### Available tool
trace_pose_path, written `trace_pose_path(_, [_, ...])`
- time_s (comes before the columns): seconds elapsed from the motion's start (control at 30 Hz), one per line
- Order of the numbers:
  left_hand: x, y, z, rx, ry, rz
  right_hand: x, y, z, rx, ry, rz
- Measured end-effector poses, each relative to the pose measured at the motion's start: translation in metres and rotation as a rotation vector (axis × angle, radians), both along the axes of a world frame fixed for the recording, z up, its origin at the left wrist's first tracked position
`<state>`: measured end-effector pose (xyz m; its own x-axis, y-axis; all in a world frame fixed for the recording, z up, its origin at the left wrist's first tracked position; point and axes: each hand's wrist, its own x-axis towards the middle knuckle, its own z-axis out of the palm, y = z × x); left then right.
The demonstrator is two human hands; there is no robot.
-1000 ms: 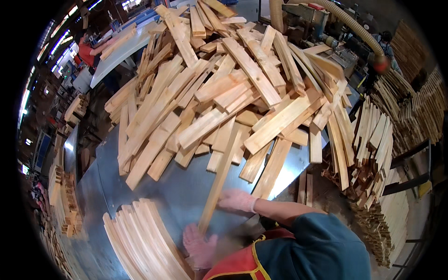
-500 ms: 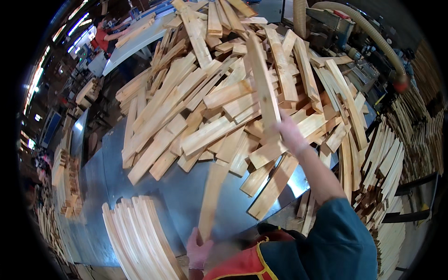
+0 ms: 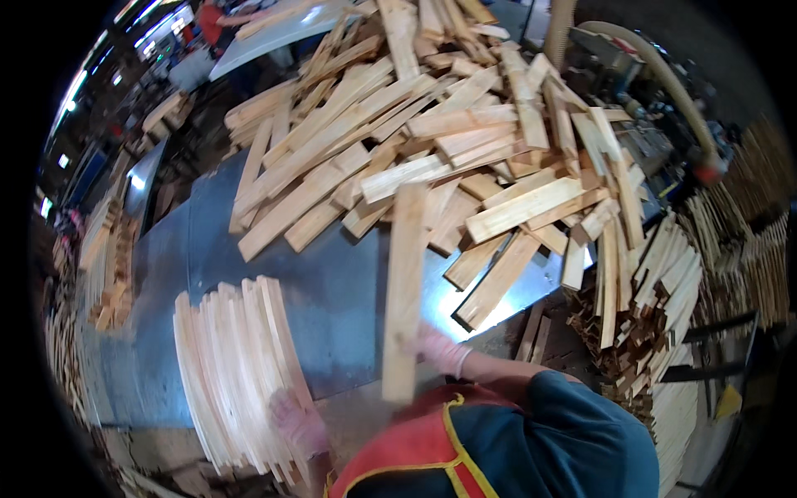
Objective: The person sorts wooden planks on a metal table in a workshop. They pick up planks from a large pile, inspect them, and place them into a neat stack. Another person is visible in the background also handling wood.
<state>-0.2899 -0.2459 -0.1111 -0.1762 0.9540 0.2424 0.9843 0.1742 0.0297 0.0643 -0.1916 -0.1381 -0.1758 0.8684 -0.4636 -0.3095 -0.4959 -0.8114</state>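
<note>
My right hand (image 3: 440,350) grips a pale wooden board (image 3: 404,282) near its lower part. This board stands steeply in front of me, between the metal table and my red apron. To the left, a row of narrow boards (image 3: 228,365) stands packed side by side at the table's near edge. My left hand (image 3: 297,422) is at the near right side of that row, its fingers curled over the outermost board; the hand is slightly blurred. Both hands look pinkish, as if in thin gloves.
A large jumbled pile of boards (image 3: 473,124) covers the far part of the metal table (image 3: 224,232). More boards are stacked at the right (image 3: 664,274) and far left (image 3: 108,274). A hose (image 3: 664,75) hangs at the back right. A person in red (image 3: 217,23) works at another table.
My right hand has come back from the pile toward me with its board. My left hand has moved left with its board to the row. The view has shifted.
</note>
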Motion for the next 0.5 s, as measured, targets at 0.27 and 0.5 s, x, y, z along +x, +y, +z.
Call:
trace_pose_path(0.27, [0.093,0.054,0.082,-0.672,-0.406,-0.093,-0.132,-0.043,0.028,0.07,-0.365,0.476])
trace_pose_path(0.5, [0.031,0.066,-0.018,-0.419,0.222,-0.033,-0.03,-0.019,0.034,0.219,-0.17,0.469])
